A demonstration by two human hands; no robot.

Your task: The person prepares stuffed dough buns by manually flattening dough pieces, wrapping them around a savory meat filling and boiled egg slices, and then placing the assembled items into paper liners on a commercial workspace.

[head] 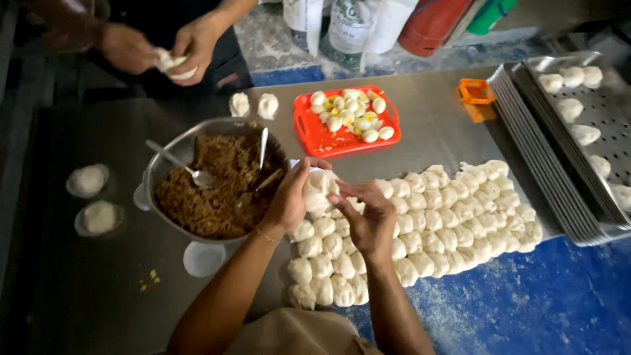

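My left hand [287, 200] cups a white piece of dough [320, 187] over the steel table [434, 131]. My right hand [369, 220] meets it from the right, its fingers pinching the dough's edge. Under both hands lie rows of several small dough portions [447, 217]. Just left of my left hand stands a metal bowl [152, 172] of brown minced filling [207, 190] with two spoons in it.
A red tray [309, 135] of halved boiled eggs sits behind my hands. Stacked perforated metal trays [559, 177] with shaped buns stand at the right. An orange cutter [476, 92] lies nearby. Another person's hands [161, 46] work dough at the far edge. Two floured discs [89, 181] lie left.
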